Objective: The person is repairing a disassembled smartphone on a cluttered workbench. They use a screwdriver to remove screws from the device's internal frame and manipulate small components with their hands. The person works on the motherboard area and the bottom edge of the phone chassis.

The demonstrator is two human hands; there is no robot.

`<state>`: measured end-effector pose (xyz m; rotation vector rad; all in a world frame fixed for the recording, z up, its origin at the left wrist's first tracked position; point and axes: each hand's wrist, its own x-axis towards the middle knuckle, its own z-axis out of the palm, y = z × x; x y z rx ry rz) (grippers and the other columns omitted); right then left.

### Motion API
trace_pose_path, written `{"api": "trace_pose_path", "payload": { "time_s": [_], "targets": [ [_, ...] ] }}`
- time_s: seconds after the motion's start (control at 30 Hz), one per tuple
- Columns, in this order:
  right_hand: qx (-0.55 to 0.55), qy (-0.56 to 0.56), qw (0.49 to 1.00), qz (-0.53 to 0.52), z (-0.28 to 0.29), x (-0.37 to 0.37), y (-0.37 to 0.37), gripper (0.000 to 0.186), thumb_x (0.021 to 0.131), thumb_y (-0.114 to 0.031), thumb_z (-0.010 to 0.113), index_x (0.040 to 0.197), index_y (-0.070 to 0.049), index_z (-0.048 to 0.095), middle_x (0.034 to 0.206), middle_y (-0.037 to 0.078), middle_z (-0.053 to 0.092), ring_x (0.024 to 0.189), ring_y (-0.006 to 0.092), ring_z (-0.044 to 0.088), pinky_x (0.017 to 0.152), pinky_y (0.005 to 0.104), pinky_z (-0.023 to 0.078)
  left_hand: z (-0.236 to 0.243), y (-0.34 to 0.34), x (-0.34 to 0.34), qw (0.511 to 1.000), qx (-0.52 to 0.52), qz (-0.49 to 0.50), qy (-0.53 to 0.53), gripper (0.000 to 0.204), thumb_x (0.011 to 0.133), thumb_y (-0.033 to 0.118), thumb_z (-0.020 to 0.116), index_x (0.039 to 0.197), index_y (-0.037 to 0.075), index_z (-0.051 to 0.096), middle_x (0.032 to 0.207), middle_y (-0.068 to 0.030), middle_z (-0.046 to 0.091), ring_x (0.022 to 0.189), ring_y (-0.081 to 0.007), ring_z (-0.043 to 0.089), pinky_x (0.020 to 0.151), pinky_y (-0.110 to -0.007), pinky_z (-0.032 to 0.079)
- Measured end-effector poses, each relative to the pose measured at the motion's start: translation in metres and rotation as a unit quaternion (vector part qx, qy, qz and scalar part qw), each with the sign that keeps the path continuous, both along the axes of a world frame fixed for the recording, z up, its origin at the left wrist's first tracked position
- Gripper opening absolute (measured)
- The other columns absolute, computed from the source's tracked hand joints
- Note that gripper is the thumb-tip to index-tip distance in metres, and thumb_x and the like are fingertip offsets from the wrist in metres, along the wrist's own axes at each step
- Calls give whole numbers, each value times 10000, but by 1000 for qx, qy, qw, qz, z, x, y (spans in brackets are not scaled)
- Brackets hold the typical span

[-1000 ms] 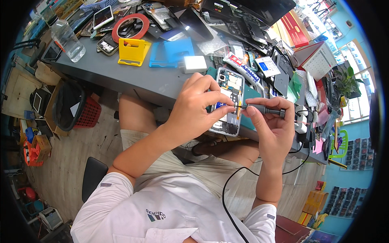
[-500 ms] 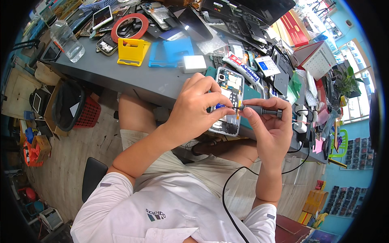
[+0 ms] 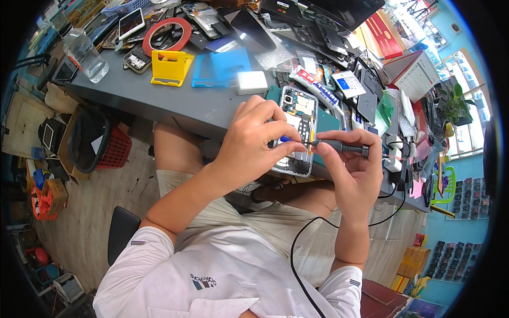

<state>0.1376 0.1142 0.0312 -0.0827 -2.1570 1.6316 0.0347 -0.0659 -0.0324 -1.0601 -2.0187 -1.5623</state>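
An opened smartphone (image 3: 298, 108) lies on the near part of the desk, its circuit board and inner frame exposed. Across its lower half, my right hand (image 3: 352, 159) is closed around the dark handle of a screwdriver (image 3: 343, 149). The thin shaft points left toward the fingertips of my left hand (image 3: 258, 135). Those fingers are pinched together over the phone at the screwdriver's tip. A small blue piece (image 3: 285, 139) shows between them; its kind and what else they grip are hidden. Under the phone is a green mat (image 3: 330, 123).
Left of the phone stand a white charger block (image 3: 252, 82), a blue plastic holder (image 3: 221, 68) and a yellow phone stand (image 3: 170, 68). A white tube (image 3: 316, 89) lies just beyond the phone. Phone parts clutter the back. A black cable (image 3: 295, 249) hangs across my lap.
Both hands stay over the phone in almost the same pose. A little more of the blue piece shows between my left fingers. The whole view has shifted slightly.
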Motion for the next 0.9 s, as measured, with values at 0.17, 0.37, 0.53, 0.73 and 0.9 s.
{"api": "trace_pose_path", "payload": {
  "time_s": [0.17, 0.37, 0.53, 0.73, 0.9],
  "targets": [
    [-6, -18, 1000, 0, 1, 1, -2, 378, 930, 61, 827, 1193, 9, 560, 1123, 124, 715, 1095, 233, 779, 916, 344, 654, 0, 0, 1, 1000, -9, 8, 7, 223, 702, 158, 986, 861, 125, 833, 871, -2, 618, 897, -224, 562, 773, -371, 464],
    [-6, -7, 1000, 6, -2, 1, 0, 362, 931, 60, 827, 1166, 3, 558, 1121, 120, 714, 1090, 235, 782, 904, 342, 652, 0, -1, 2, 999, -16, 16, 23, 226, 699, 178, 988, 850, 129, 827, 872, -2, 624, 896, -229, 572, 800, -385, 457],
    [11, 1, 1000, 4, -1, 2, -2, 362, 930, 63, 826, 1164, 1, 556, 1117, 114, 706, 1089, 236, 783, 896, 344, 654, 1, -1, 2, 999, -19, 16, 24, 235, 695, 188, 990, 848, 126, 823, 874, -2, 628, 899, -230, 577, 806, -385, 454],
    [18, 10, 1000, 2, -2, 2, -2, 365, 929, 67, 824, 1169, 2, 558, 1111, 113, 710, 1085, 232, 782, 886, 338, 655, 1, -2, 2, 999, -15, 16, 32, 240, 690, 183, 987, 853, 124, 821, 877, -3, 631, 897, -231, 577, 810, -389, 451],
    [35, 26, 999, -3, -2, 3, -4, 359, 930, 69, 820, 1169, 2, 561, 1106, 118, 721, 1082, 226, 780, 879, 337, 655, 1, -2, 1, 999, -21, 16, 39, 241, 688, 181, 986, 854, 127, 820, 885, -3, 635, 898, -234, 578, 813, -390, 448]
  ]
}}
